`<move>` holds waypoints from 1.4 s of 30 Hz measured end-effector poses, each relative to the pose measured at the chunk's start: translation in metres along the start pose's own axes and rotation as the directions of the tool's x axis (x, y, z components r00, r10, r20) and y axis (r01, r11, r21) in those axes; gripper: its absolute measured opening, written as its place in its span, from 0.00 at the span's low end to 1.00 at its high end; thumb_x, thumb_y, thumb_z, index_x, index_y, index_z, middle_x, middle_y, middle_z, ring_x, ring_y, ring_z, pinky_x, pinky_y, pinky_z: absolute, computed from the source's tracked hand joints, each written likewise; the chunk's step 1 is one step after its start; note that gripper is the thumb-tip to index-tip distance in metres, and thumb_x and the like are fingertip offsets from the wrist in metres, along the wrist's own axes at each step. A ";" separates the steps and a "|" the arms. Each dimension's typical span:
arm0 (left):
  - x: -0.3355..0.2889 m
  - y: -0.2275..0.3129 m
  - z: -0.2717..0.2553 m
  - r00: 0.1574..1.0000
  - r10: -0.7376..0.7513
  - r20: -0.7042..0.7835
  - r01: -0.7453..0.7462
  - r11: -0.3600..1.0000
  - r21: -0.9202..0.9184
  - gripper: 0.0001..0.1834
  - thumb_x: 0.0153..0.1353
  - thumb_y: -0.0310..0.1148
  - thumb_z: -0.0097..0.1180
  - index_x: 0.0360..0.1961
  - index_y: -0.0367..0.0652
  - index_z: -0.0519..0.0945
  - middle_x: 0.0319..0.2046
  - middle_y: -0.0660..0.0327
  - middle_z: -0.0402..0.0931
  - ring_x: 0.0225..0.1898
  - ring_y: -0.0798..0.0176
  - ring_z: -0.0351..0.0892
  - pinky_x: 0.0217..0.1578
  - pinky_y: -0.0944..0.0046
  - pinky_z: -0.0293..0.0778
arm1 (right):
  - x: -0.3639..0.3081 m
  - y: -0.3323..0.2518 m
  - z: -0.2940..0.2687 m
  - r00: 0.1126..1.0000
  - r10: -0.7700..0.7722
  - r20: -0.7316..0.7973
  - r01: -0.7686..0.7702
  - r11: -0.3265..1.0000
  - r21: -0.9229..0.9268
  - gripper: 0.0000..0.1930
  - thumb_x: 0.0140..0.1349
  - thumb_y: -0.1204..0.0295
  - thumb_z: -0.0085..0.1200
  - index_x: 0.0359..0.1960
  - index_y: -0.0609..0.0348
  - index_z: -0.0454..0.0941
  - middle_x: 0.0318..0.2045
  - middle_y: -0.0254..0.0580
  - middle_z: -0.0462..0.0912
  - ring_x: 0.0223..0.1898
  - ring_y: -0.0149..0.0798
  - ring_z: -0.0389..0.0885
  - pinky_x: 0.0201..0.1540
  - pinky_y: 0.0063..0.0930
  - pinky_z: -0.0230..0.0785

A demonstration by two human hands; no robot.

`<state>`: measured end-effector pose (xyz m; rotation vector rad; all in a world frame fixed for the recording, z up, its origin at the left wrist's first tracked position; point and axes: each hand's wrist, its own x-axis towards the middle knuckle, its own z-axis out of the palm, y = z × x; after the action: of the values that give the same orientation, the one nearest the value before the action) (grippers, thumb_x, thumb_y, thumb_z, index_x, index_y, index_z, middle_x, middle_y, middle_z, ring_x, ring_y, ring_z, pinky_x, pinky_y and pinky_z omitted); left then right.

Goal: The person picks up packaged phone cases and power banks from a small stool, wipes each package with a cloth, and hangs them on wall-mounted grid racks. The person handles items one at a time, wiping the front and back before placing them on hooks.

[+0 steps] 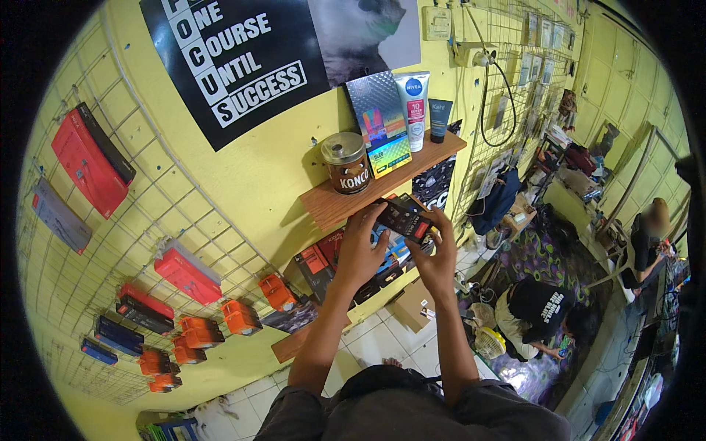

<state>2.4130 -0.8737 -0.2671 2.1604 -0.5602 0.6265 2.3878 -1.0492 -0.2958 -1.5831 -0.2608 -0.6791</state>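
Small black box with a red patch, held between two bare hands before a brown wooden shelf.
The left hand (pixel 360 248) and right hand (pixel 437 253) each have a partly closed grip on opposite ends of the small black box (pixel 401 220), which appears just off the front edge of the brown wooden shelf (pixel 329 209); contact is hard to judge. The handling looks midway: the box is up in hand but not yet released. A round brown tin with a metallic lid (pixel 346 165) and a white, pink-labelled tube (pixel 414 117) already stand on the shelf. What else remains cannot be told.
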 end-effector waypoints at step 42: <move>-0.191 0.051 -0.415 0.783 -0.130 -0.608 -0.080 0.949 -0.305 0.32 0.67 0.27 0.68 0.71 0.39 0.72 0.60 0.53 0.78 0.53 0.63 0.84 0.46 0.65 0.82 | -0.118 -0.299 0.320 0.840 -0.319 0.440 -0.027 0.784 0.620 0.24 0.71 0.80 0.62 0.66 0.65 0.70 0.59 0.48 0.79 0.55 0.35 0.81 0.55 0.31 0.80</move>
<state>2.1327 -0.5399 -0.1214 1.5231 -0.2389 1.0983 2.2170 -0.6711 -0.1125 -1.0835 -0.9387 -0.2107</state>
